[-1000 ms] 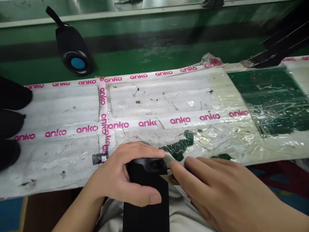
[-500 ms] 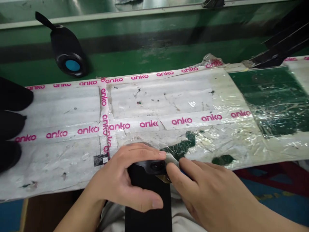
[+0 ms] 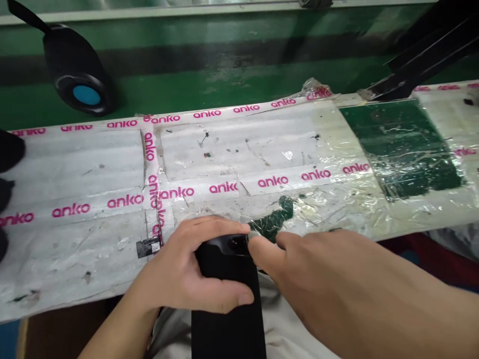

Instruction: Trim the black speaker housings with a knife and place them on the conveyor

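Observation:
My left hand [image 3: 198,264] wraps round the top of a long black piece [image 3: 228,324] over my lap, its fingers on the far side and its thumb across the front. A black plastic end [image 3: 224,244] with a glossy oval recess tops this piece. My right hand [image 3: 318,279] is closed, knuckles up, its fingertips right against the recess at the right side. Whatever the right fingers hold is hidden behind them. A small black label with a printed square code [image 3: 148,247] lies on the bench left of my left hand.
The bench [image 3: 239,149] is covered in white sheet and pink-lettered "anko" tape, torn in places over green. Behind it, on a green surface, lies a black speaker-like object [image 3: 77,70] with a blue disc and strap. Black rounded items [image 3: 11,152] line the left edge. A dark bracket [image 3: 422,60] stands right.
The view has shifted slightly, so the bench sits further left and higher. My right hand has turned over more, and the metal and blue bits seen by its fingers are now hidden.

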Available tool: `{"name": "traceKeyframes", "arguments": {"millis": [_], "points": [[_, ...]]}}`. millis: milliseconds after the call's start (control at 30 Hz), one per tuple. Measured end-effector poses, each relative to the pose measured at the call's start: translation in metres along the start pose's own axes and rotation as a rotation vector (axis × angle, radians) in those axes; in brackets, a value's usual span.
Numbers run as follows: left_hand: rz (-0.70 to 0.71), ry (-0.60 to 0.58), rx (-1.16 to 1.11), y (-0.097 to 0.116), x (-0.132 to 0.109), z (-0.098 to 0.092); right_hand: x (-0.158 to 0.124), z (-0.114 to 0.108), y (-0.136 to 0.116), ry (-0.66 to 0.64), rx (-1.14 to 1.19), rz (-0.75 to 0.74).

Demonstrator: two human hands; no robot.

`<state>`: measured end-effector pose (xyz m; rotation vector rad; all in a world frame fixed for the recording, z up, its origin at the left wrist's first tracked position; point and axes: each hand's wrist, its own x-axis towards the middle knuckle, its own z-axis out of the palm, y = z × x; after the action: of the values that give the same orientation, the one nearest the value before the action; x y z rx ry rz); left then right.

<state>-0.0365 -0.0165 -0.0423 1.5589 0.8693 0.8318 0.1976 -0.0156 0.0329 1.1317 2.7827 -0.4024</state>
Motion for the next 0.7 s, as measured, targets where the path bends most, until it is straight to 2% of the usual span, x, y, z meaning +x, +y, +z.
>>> {"name": "traceKeyframes", "arguments": {"millis": [67, 133, 200, 267, 367, 433, 533, 700], "points": [[-0.039, 0.005, 0.012, 0.003, 0.0, 0.0, 0.005, 0.001, 0.002, -0.126, 0.018, 0.016], [-0.071, -0.003, 0.002, 0.005, -0.001, -0.001, 0.006, 0.008, 0.004, -0.149, -0.013, 0.009], [-0.069, -0.024, -0.031, 0.006, -0.004, -0.005, -0.001, 0.016, 0.005, -0.047, -0.011, -0.046], [-0.003, -0.046, -0.051, 0.004, -0.008, -0.01, -0.012, 0.023, 0.006, 0.114, 0.058, -0.064], [0.083, -0.053, 0.006, 0.002, -0.017, -0.018, -0.028, 0.027, 0.005, 0.316, 0.136, 0.013], [0.081, -0.049, 0.052, 0.003, -0.022, -0.022, -0.033, 0.027, 0.004, 0.361, 0.09, 0.006], [0.079, -0.04, 0.055, 0.007, -0.031, -0.025, -0.03, 0.031, 0.001, 0.386, -0.02, -0.086], [0.015, 0.001, 0.051, 0.016, -0.045, -0.024, -0.024, 0.051, -0.005, 0.413, -0.065, -0.166]]}}
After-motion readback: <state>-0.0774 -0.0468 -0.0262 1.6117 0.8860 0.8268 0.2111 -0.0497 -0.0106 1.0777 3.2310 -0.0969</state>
